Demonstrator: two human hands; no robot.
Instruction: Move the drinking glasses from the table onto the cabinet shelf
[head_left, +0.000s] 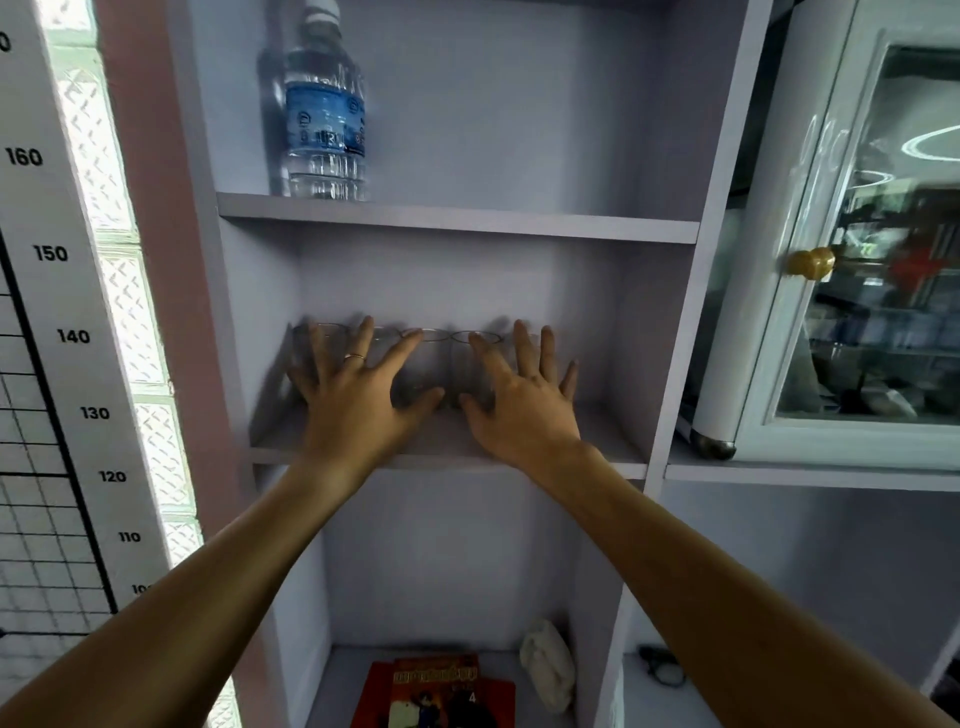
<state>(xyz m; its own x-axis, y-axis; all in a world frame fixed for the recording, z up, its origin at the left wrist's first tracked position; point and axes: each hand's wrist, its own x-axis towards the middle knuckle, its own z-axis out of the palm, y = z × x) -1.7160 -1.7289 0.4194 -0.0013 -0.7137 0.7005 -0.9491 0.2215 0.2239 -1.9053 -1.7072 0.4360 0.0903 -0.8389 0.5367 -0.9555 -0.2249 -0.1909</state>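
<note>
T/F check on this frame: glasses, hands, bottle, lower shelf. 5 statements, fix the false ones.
1. The drinking glasses stand on the middle shelf. True.
2. The water bottle shares that shelf. False: it stands one shelf higher.
3. Both hands are spread open, fingers splayed: left hand, right hand. True.
4. The right hand wears a ring. False: the ring is on the left hand.
5. The bottom compartment holds a red book. True.
</note>
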